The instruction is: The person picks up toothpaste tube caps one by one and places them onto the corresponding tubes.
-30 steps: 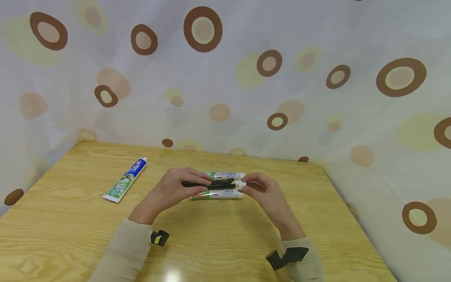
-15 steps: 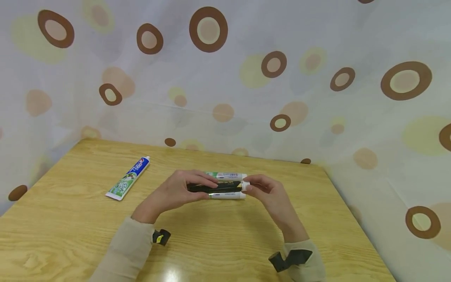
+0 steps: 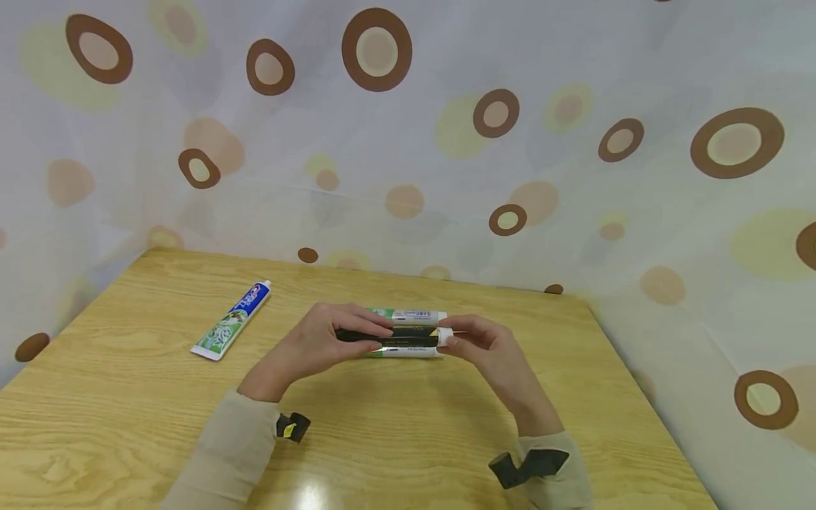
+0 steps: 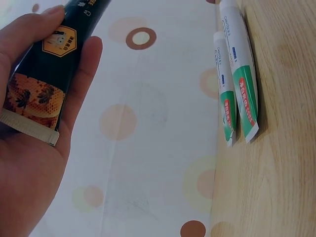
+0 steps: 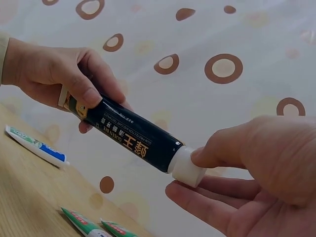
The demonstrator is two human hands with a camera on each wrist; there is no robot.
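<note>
A dark toothpaste tube (image 3: 414,337) with gold lettering is held level above the table. My left hand (image 3: 319,338) grips it near its flat crimped end, thumb on one face and fingers on the other, as the left wrist view shows. At the other end, my right hand (image 3: 494,354) pinches the white cap (image 5: 187,168) between thumb and fingers. The cap sits on the tube's neck. Beyond and below the dark tube lie two white and green toothpaste tubes (image 4: 242,64), side by side on the table and partly covered by it in the head view.
A blue and green toothpaste tube (image 3: 232,320) lies slanted on the left of the wooden table (image 3: 395,439). Behind the table and along its right side hangs a pale sheet (image 3: 408,142) with brown and beige circles.
The head view has shifted slightly. Both hands keep their hold on the dark toothpaste tube and its cap, with little visible movement.
</note>
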